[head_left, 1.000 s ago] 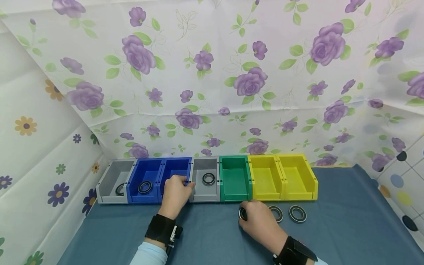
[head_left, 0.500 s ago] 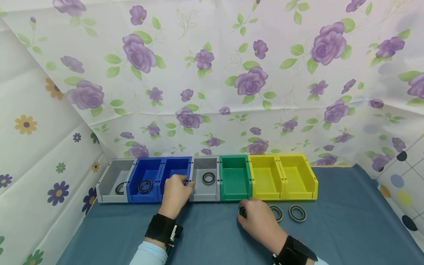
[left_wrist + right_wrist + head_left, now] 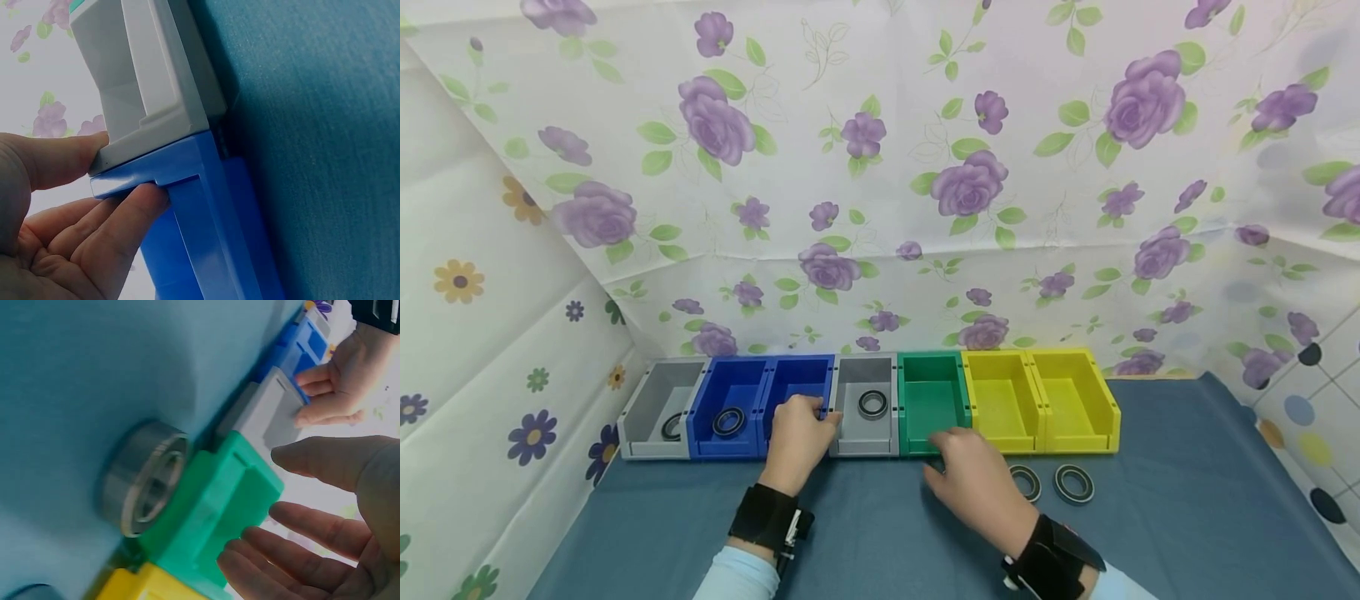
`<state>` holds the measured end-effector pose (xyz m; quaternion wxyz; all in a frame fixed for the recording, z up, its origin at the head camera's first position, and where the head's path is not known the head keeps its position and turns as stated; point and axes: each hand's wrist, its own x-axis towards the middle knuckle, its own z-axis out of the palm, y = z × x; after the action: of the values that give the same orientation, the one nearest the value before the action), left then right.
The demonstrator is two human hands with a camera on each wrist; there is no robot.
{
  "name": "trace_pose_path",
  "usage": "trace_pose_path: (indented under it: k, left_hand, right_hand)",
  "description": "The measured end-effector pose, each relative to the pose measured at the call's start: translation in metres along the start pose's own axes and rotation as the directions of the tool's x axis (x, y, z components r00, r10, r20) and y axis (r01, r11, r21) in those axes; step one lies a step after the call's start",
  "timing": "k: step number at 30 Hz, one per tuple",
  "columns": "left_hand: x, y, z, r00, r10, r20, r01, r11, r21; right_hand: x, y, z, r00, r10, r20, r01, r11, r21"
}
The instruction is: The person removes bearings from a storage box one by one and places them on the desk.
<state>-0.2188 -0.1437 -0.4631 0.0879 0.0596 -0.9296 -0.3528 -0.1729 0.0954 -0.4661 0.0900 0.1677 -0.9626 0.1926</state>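
Observation:
My left hand (image 3: 797,442) pinches the adjoining side walls of the second blue bin (image 3: 181,156) and the middle grey bin (image 3: 165,75). Its thumb lies on the grey side and its fingers reach inside the blue one. Over the front edge of the green bin (image 3: 934,392) hovers my right hand (image 3: 981,487), fingers extended and holding nothing. A ball bearing (image 3: 128,484) rests on the blue cloth in front of the green bin, apart from those fingers in the right wrist view. My right hand mostly hides that bearing from the head view.
Single bearings lie in the left grey bin (image 3: 640,433), the first blue bin (image 3: 730,387) and the middle grey bin. To the right, two more bearings sit on the cloth, one (image 3: 1037,484) near my wrist and another (image 3: 1059,483) before the yellow bins (image 3: 1067,392).
My right hand has let go of the bearing and moved slightly up and left, towards the green bin. My left hand stays in place on the bin walls.

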Motion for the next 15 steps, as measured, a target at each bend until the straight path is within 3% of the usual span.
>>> trace_pose_path:
  k: [9, 15]
  left_hand:
    - [0.001, -0.001, 0.001, 1.0, -0.014, 0.001, 0.014, 1.0, -0.005]
    - [0.001, 0.0, 0.0, 1.0, -0.014, -0.001, 0.014, 1.0, 0.0]
  right_hand:
    - [0.024, -0.02, -0.004, 0.997, -0.07, -0.019, 0.07, 0.997, -0.012]
    - [0.04, -0.034, -0.003, 0.993, -0.117, 0.016, 0.117, 0.993, -0.002]
